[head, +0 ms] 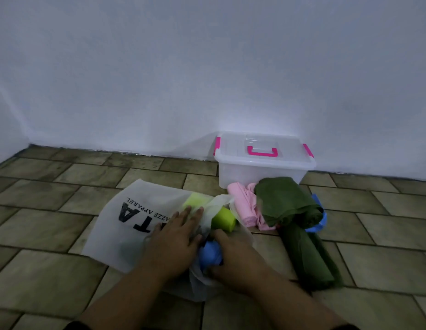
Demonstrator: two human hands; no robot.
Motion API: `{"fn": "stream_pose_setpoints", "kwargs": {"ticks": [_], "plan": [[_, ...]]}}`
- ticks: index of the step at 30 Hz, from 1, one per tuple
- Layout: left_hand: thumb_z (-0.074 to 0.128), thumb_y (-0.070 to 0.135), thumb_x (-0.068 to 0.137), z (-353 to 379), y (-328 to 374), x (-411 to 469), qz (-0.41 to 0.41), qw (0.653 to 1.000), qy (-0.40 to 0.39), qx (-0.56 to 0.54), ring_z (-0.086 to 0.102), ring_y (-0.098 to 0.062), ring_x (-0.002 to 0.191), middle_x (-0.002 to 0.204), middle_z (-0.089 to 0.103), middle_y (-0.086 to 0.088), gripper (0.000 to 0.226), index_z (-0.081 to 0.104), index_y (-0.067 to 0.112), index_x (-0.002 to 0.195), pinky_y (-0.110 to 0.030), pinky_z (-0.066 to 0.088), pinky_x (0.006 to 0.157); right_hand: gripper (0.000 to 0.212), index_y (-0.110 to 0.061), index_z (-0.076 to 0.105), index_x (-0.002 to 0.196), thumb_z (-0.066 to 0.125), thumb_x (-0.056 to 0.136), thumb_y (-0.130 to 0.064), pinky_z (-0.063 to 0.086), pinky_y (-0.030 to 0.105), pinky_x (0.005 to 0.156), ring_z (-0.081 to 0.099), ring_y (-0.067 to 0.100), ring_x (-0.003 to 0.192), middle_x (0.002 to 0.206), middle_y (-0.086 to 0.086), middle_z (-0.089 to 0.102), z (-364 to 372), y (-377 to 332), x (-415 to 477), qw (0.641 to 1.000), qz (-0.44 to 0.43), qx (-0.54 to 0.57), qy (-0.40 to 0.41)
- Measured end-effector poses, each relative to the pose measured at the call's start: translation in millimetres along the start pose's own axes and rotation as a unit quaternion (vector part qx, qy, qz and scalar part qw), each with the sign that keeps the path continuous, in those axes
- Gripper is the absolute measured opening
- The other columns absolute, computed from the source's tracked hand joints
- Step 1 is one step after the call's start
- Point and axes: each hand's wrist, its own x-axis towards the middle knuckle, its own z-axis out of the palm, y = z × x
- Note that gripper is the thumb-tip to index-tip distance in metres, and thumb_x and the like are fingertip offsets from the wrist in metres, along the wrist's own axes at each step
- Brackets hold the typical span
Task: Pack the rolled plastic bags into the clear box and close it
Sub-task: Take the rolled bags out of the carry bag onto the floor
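Closed clear box stands behind green roll, pink roll, lime roll and blue roll.

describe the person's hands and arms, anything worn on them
Both forearms are bare, and the left hand and right hand wear no gloves, rings or watch that show. At the frame's bottom edge a dark left sleeve and a dark right sleeve just show, starting high on the arms.

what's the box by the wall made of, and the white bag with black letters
Clear box: apparently rigid, smooth translucent plastic; its back wall shows through. White printed bag: matte, limp, likely non-woven fabric or frosted plastic; a green roll shows faintly through.
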Motion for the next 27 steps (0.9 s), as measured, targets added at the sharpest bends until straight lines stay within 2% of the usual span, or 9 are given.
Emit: {"fn": "stream_pose_setpoints", "kwargs": {"ticks": [2, 5, 7, 9, 13, 16, 20, 24, 27], "plan": [[0.022, 0.058, 0.093, 0.7, -0.8, -1.3, 0.0, 1.0, 0.005, 0.0, 0.006, -0.013, 0.148, 0.16, -0.003, 0.016, 0.059, -0.015, 0.055, 0.14, -0.049, 0.013, 0.118, 0.05, -0.028, 0.049, 0.12, 0.069, 0.074, -0.032, 0.045, 0.028, 0.085, 0.054, 0.018, 0.108, 0.121, -0.002, 0.058, 5.2, 5.4, 4.1, 0.999, 0.011, 0.038, 0.029], [0.017, 0.064, 0.089, 1.2, 0.2, -5.0, -0.001, 1.0, 0.015, -0.012, 0.008, -0.012, 0.147, 0.16, 0.0, 0.015, 0.059, -0.012, 0.056, 0.14, -0.048, 0.013, 0.119, 0.048, -0.04, 0.052, 0.118, 0.065, 0.074, -0.026, 0.053, 0.029, 0.081, 0.061, 0.009, 0.094, 0.11, -0.009, 0.063, -11.7, 21.0, -10.1, 0.991, 0.038, 0.115, 0.059], [0.024, 0.06, 0.093, 1.0, 1.8, -6.8, -0.006, 1.0, 0.013, -0.014, 0.009, -0.013, 0.147, 0.16, 0.0, 0.014, 0.06, -0.01, 0.052, 0.142, -0.046, 0.011, 0.118, 0.043, -0.045, 0.057, 0.111, 0.068, 0.076, -0.021, 0.052, 0.015, 0.072, 0.06, -0.002, 0.083, 0.099, -0.014, 0.063, -36.1, 34.7, -28.8, 0.979, 0.056, 0.161, 0.109], [0.014, 0.065, 0.088, 0.1, 2.7, -6.6, -0.002, 1.0, 0.016, 0.003, 0.011, -0.013, 0.147, 0.16, 0.001, 0.013, 0.062, -0.009, 0.049, 0.144, -0.045, 0.012, 0.118, 0.043, -0.049, 0.059, 0.099, 0.072, 0.076, -0.014, 0.045, 0.008, 0.064, 0.06, -0.005, 0.08, 0.094, -0.016, 0.064, -59.7, 53.4, -45.6, 0.954, 0.076, 0.215, 0.196], [-0.003, 0.07, 0.073, -0.4, 2.9, -4.6, 0.005, 1.0, 0.012, 0.02, 0.012, -0.014, 0.147, 0.161, 0.002, 0.012, 0.076, -0.01, 0.048, 0.145, -0.045, 0.014, 0.117, 0.042, -0.037, 0.058, 0.096, 0.078, 0.071, -0.011, 0.042, 0.022, 0.063, 0.06, 0.019, 0.086, 0.103, -0.001, 0.063, -72.7, 83.3, -68.1, 0.897, 0.141, 0.197, 0.369], [0.001, 0.074, 0.072, 0.5, 2.1, -3.8, 0.005, 1.0, 0.001, 0.028, 0.008, -0.013, 0.148, 0.161, -0.001, 0.013, 0.078, -0.013, 0.048, 0.145, -0.047, 0.013, 0.118, 0.05, -0.027, 0.064, 0.097, 0.086, 0.055, -0.011, 0.043, 0.03, 0.062, 0.058, 0.023, 0.074, 0.092, 0.002, 0.06, -42.8, 82.7, -81.7, 0.928, 0.14, 0.037, 0.342], [0.006, 0.075, 0.073, 1.5, 1.4, -3.3, 0.002, 0.999, -0.007, 0.035, 0.007, -0.013, 0.148, 0.161, -0.001, 0.012, 0.081, -0.012, 0.046, 0.146, -0.048, 0.013, 0.118, 0.058, -0.03, 0.067, 0.082, 0.088, 0.028, -0.037, 0.049, 0.04, 0.065, 0.063, 0.021, 0.059, 0.072, -0.001, 0.057, 4.5, 79.0, -85.4, 0.943, 0.157, -0.162, 0.243], [0.027, 0.065, 0.089, -1.9, 1.0, -5.7, 0.0, 0.999, -0.016, 0.041, 0.005, -0.015, 0.148, 0.161, -0.001, 0.009, 0.073, -0.011, 0.043, 0.147, -0.047, 0.011, 0.118, 0.049, -0.035, 0.059, 0.082, 0.072, 0.044, -0.064, 0.042, 0.038, 0.072, 0.059, 0.018, 0.071, 0.076, -0.005, 0.054, -3.2, 66.8, -73.6, 0.932, 0.2, -0.21, 0.217], [0.033, 0.059, 0.092, -5.6, 3.8, -7.4, 0.0, 0.999, -0.02, 0.044, 0.006, -0.017, 0.148, 0.161, -0.002, 0.009, 0.072, -0.01, 0.042, 0.148, -0.051, 0.011, 0.118, 0.044, -0.03, 0.061, 0.09, 0.064, 0.063, -0.064, 0.044, 0.029, 0.072, 0.057, 0.014, 0.081, 0.089, -0.006, 0.059, -14.5, 46.1, -53.4, 0.955, 0.064, -0.177, 0.229]]}}
